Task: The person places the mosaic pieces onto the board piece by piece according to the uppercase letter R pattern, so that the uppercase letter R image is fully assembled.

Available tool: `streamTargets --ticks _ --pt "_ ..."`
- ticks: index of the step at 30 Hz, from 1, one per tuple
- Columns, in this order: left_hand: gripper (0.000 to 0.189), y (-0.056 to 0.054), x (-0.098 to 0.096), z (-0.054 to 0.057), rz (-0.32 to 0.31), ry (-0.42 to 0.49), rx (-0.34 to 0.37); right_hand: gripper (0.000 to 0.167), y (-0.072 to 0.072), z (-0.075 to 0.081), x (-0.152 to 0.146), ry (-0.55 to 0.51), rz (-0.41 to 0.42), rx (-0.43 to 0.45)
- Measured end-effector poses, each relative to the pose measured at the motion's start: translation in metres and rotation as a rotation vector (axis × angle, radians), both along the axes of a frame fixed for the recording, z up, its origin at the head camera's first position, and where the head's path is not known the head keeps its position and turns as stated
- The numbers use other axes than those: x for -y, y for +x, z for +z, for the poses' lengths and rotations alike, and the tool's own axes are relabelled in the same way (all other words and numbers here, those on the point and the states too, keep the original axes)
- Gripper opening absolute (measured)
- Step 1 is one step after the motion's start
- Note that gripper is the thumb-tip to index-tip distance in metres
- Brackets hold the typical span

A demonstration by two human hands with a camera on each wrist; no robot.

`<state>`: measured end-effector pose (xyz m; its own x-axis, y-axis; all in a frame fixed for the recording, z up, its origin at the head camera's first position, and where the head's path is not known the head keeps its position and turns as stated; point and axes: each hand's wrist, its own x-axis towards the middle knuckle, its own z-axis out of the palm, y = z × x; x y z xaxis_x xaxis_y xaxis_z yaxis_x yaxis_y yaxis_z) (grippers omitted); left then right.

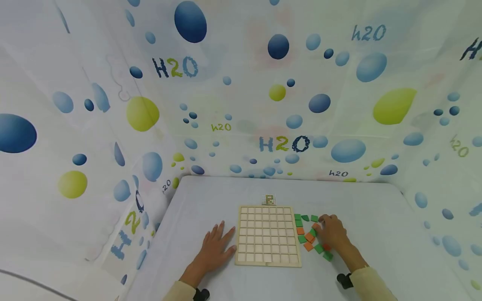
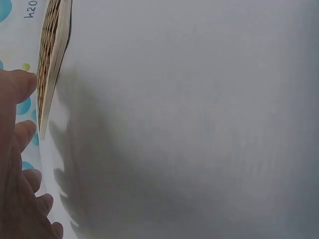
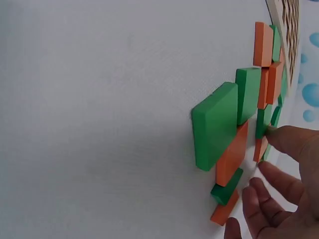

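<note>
Patterned curtain (image 1: 244, 54) bears "H2O" (image 1: 175, 67) at upper left, centre and, sideways, lower left of the head view; "h2O" (image 1: 369, 32) at upper right, centre and right edge. Left wrist view, upper left: similar lettering (image 2: 30, 9), inverted.

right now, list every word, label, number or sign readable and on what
"H2O": printed backdrop, several times, one cut off at right edge.
"h2O": same backdrop, several times, some faint or partly hidden.
Small card beyond the wooden grid: too small to read.
Green and orange tiles: no text visible.

wooden board (image 2: 55, 45) partly beyond the left wrist view's top
</note>
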<state>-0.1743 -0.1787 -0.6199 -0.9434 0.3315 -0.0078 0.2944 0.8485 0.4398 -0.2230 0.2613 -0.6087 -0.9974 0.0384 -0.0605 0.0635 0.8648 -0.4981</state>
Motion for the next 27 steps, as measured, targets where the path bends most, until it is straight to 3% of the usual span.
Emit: streamTargets --ticks 8,17,23,27 --pt "0.059 0.001 -0.007 0.003 -0.025 -0.016 0.011 0.018 -0.008 -0.005 -0.013 -0.085 0.055 -0.021" --pt "0.057 0.0 -0.011 -0.002 -0.042 0.002 0.017 0.025 -0.008 -0.008 -0.022 -0.134 0.072 -0.033" --pt "0.057 -0.002 -0.011 -0.003 -0.058 0.002 0.011 0.024 -0.007 -0.01 -0.028 -0.122 0.084 -0.106" --pt "0.057 -0.003 -0.011 -0.003 -0.046 -0.018 0.01 0.024 -0.014 -0.015 -0.032 -0.116 0.092 -0.117"
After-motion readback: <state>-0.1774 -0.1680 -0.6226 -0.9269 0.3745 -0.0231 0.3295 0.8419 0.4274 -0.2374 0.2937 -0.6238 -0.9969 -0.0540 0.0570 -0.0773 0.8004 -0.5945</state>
